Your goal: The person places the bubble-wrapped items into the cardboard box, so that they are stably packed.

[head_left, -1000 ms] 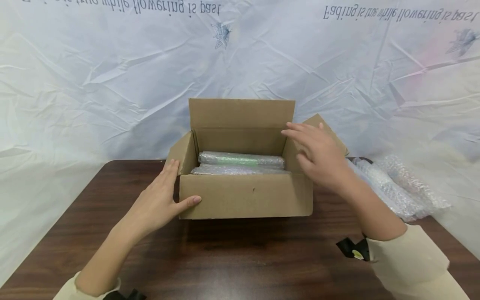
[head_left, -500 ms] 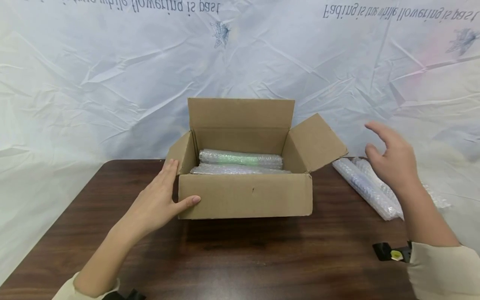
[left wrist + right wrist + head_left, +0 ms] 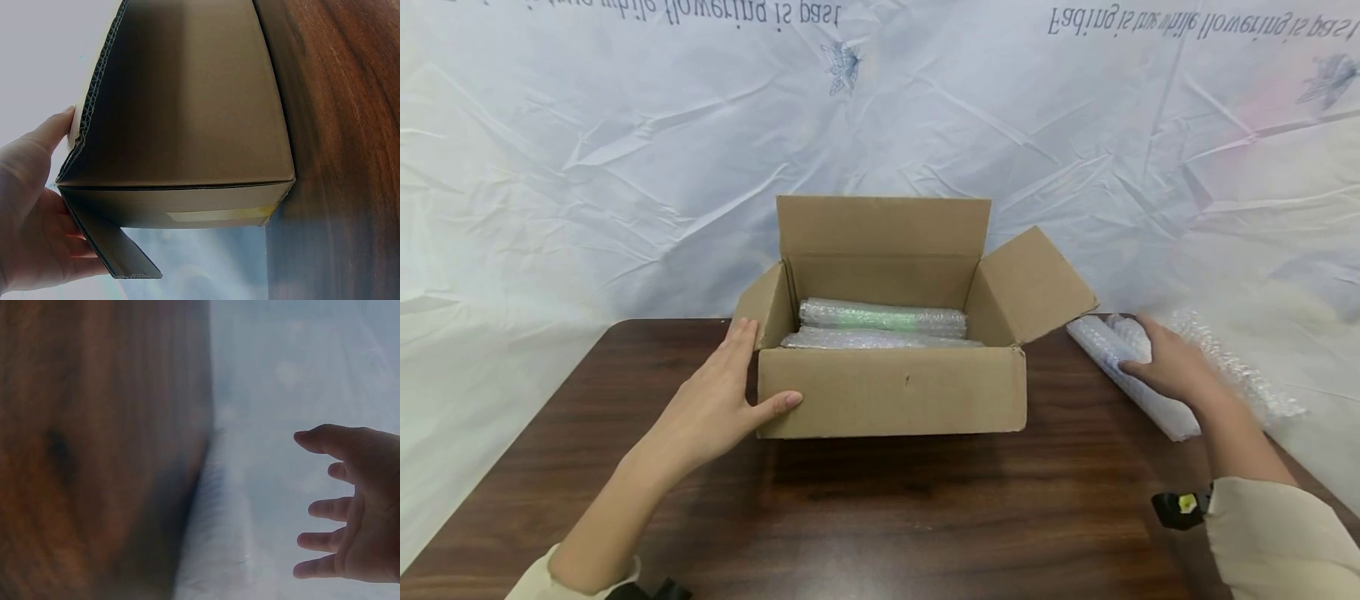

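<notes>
An open cardboard box (image 3: 891, 392) stands mid-table in the head view. My left hand (image 3: 718, 400) rests at its left front corner, fingers straight along the left flap and thumb on the front flap. In the left wrist view, that hand (image 3: 37, 206) lies around the flap corner. Two bubble-wrapped rolls show inside, a greenish one (image 3: 883, 318) behind a paler one (image 3: 880, 338). At the table's right edge, my right hand (image 3: 1176, 362) is over several bubble-wrapped rolls (image 3: 1131, 379). Its fingers look spread, with nothing held, in the right wrist view (image 3: 362, 512).
The dark wooden table (image 3: 910, 517) extends around the box. The box's right flap (image 3: 1037, 283) leans outward beside the rolls, and its back flap (image 3: 883, 225) stands up. Another bubble-wrapped piece (image 3: 1240, 367) lies at the far right. A pale printed cloth (image 3: 700, 150) hangs behind.
My right hand has moved from above the box's right flap out to the right, then lowered onto the bubble-wrapped rolls. The left hand has kept its place at the box corner.
</notes>
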Available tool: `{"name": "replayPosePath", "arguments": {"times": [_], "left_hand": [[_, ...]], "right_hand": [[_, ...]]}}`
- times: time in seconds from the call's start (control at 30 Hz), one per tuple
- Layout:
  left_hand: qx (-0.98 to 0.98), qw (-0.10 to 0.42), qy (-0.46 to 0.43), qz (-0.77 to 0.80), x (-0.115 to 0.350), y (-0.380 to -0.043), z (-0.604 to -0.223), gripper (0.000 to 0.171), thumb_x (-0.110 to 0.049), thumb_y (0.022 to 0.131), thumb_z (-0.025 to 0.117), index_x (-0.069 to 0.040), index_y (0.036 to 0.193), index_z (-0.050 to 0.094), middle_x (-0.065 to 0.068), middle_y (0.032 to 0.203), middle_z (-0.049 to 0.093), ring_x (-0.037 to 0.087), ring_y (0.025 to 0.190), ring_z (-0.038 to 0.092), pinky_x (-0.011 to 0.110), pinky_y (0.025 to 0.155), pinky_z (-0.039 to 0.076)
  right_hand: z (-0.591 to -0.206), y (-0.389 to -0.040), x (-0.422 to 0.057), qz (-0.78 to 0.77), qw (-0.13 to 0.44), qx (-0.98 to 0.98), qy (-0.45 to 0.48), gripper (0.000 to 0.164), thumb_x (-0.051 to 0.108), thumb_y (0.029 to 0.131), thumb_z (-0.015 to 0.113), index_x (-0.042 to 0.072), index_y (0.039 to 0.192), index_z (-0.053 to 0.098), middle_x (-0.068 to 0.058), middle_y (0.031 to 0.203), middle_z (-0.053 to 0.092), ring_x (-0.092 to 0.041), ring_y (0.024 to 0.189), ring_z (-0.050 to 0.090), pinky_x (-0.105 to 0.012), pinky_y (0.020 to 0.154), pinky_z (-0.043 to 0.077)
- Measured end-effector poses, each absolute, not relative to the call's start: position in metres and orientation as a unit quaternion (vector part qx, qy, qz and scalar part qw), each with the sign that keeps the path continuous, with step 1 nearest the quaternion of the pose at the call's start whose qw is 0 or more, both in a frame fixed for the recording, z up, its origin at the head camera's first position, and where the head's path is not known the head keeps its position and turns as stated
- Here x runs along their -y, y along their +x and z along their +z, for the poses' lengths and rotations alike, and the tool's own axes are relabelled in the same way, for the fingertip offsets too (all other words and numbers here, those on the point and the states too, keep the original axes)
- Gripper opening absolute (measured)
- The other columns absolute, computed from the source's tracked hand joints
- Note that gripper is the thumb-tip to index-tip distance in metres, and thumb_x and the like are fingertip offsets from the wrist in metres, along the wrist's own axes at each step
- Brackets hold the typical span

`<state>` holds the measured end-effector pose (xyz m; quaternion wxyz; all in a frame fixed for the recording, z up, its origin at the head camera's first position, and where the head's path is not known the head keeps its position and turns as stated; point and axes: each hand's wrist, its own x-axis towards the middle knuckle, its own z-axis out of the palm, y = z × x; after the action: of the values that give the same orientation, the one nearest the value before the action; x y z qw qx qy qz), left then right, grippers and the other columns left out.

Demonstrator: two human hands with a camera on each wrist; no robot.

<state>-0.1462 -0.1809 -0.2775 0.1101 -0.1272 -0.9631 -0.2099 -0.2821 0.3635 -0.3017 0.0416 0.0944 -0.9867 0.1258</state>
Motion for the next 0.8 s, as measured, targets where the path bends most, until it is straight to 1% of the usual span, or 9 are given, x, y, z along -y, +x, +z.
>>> {"name": "replayPosePath", "arguments": {"times": [0.13, 0.23, 0.3, 0.4, 0.53, 0.7, 0.8], "left_hand": [[0.963, 0.108, -0.127, -0.21, 0.18, -0.146, -0.278, 0.109, -0.071, 0.078, 0.048, 0.003, 0.146, 0.006, 0.021, 0.151, 0.005, 0.033, 0.138, 0.009, 0.055, 0.105, 0.02], [0.964, 0.107, -0.126, -0.21, 0.18, -0.146, -0.277, 0.109, -0.071, 0.078, 0.048, 0.004, 0.146, 0.007, 0.021, 0.151, 0.006, 0.033, 0.138, 0.01, 0.055, 0.105, 0.02], [0.964, 0.108, -0.125, -0.209, 0.18, -0.146, -0.277, 0.109, -0.072, 0.078, 0.048, 0.004, 0.146, 0.007, 0.021, 0.151, 0.006, 0.033, 0.138, 0.01, 0.055, 0.105, 0.02], [0.964, 0.107, -0.124, -0.209, 0.18, -0.146, -0.277, 0.109, -0.072, 0.078, 0.048, 0.004, 0.146, 0.007, 0.021, 0.151, 0.006, 0.033, 0.138, 0.01, 0.055, 0.104, 0.02], [0.964, 0.107, -0.123, -0.209, 0.181, -0.146, -0.276, 0.11, -0.072, 0.078, 0.048, 0.004, 0.146, 0.007, 0.021, 0.151, 0.007, 0.033, 0.138, 0.01, 0.055, 0.105, 0.02], [0.964, 0.107, -0.124, -0.207, 0.181, -0.146, -0.276, 0.11, -0.072, 0.078, 0.048, 0.004, 0.146, 0.008, 0.022, 0.151, 0.007, 0.033, 0.138, 0.01, 0.054, 0.105, 0.019], [0.965, 0.107, -0.123, -0.207, 0.181, -0.146, -0.276, 0.11, -0.071, 0.078, 0.049, 0.004, 0.146, 0.008, 0.022, 0.151, 0.007, 0.033, 0.138, 0.01, 0.054, 0.105, 0.019]], "right_hand": [[-0.315, -0.286, -0.37, 0.121, -0.013, 0.989, 0.078, 0.086, 0.024, 0.084, 0.061, -0.019, 0.137, 0.009, -0.048, 0.129, 0.02, -0.063, 0.114, 0.022, -0.071, 0.089, 0.02], [-0.322, -0.286, -0.371, 0.116, -0.031, 0.991, 0.065, 0.085, 0.025, 0.083, 0.061, -0.021, 0.135, 0.011, -0.049, 0.127, 0.02, -0.063, 0.114, 0.023, -0.072, 0.089, 0.019], [-0.326, -0.287, -0.371, 0.11, -0.042, 0.992, 0.055, 0.085, 0.027, 0.083, 0.06, -0.021, 0.134, 0.013, -0.049, 0.125, 0.022, -0.063, 0.112, 0.025, -0.071, 0.088, 0.022], [-0.33, -0.285, -0.37, 0.109, -0.059, 0.992, 0.03, 0.086, 0.031, 0.083, 0.062, -0.019, 0.134, 0.014, -0.05, 0.123, 0.023, -0.067, 0.109, 0.024, -0.072, 0.085, 0.026], [-0.334, -0.284, -0.372, 0.111, -0.059, 0.992, 0.005, 0.088, 0.036, 0.081, 0.064, -0.014, 0.135, 0.017, -0.049, 0.122, 0.023, -0.07, 0.106, 0.021, -0.074, 0.078, 0.03], [-0.34, -0.284, -0.374, 0.116, -0.027, 0.993, -0.003, 0.084, 0.037, 0.078, 0.067, -0.01, 0.133, 0.023, -0.045, 0.119, 0.027, -0.068, 0.103, 0.025, -0.073, 0.072, 0.033], [-0.342, -0.283, -0.374, 0.121, -0.026, 0.992, -0.012, 0.081, 0.035, 0.078, 0.066, -0.008, 0.133, 0.025, -0.043, 0.119, 0.027, -0.067, 0.103, 0.025, -0.072, 0.072, 0.033]]}}
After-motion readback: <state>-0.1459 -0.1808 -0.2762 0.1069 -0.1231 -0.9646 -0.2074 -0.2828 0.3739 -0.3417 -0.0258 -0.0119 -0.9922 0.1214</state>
